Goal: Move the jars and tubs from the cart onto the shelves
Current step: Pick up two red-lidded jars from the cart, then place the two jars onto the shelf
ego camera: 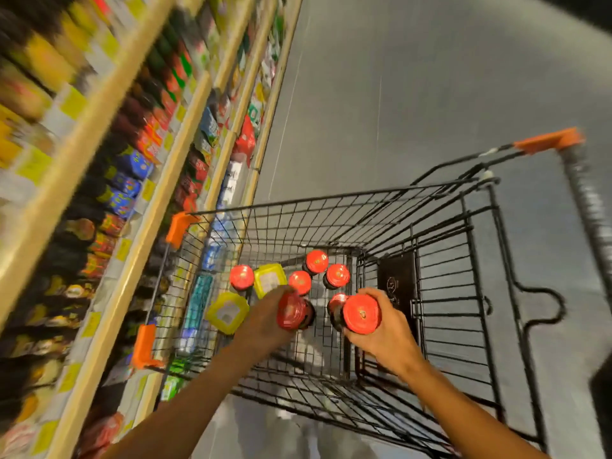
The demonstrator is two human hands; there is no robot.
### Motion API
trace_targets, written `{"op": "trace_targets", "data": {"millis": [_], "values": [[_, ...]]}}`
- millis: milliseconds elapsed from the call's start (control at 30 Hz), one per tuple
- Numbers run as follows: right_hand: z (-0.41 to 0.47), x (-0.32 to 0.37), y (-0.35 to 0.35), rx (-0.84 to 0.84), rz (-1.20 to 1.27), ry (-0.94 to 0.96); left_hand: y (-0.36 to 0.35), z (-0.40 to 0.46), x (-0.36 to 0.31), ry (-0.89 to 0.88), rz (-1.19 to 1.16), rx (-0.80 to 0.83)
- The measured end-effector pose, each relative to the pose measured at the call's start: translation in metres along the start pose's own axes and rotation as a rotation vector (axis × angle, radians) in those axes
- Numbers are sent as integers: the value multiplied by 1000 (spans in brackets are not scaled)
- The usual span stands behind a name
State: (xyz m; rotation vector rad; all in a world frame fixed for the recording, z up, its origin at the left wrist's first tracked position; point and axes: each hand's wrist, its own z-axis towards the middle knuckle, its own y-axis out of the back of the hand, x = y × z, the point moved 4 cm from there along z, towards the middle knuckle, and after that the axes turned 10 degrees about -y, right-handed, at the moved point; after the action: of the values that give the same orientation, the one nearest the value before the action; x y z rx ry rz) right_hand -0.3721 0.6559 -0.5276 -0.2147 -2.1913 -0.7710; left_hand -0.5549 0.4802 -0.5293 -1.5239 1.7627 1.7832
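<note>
Left hand first: I have it curled round a red-lidded jar, fingers wrapped on the far side of the glass and the lid tipped toward me, which I take to be a lift in progress, not a jar at rest. Working from the left edge of the view, the shelves run away in pale wooden tiers, crowded with blurred packets and dark jars behind yellow price tags; that is where my load has to go, and they stand just beside the cart, so the reach should be short. Inside the black wire basket two yellow-lidded tubs lie nearest the shelf side, one beside the other, and four more red-lidded jars stand upright in a loose cluster toward the far end, with a fifth half hidden behind what my right hand holds. My right hand clamps a second jar by its body, lid facing the camera, held clear above the basket floor. I judge taking one jar in each hand halves the trips. Beyond the cart's orange-capped handle the floor is plain grey and smooth, an open aisle.
</note>
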Motion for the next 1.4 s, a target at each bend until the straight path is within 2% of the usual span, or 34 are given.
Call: {"op": "trace_targets", "data": {"millis": [133,333,533,800,1100,1400], "values": [[-40,83,39,-90,69,123,88,-26,-69,-80,-183,-240],[-97,194,80,-223,138,346,195,-71,-152,-273,-293,-569],[-148,289,98,-302,187,548,268,-114,-205,-437,-362,-700],[-200,361,109,-386,177,727,320,-169,-246,-551,-308,-822],[-220,423,106,-207,178,911,349,-238,-278,-462,-138,-1059],[-265,484,31,224,142,1155,332,-375,-279,-154,35,-1366]]}}
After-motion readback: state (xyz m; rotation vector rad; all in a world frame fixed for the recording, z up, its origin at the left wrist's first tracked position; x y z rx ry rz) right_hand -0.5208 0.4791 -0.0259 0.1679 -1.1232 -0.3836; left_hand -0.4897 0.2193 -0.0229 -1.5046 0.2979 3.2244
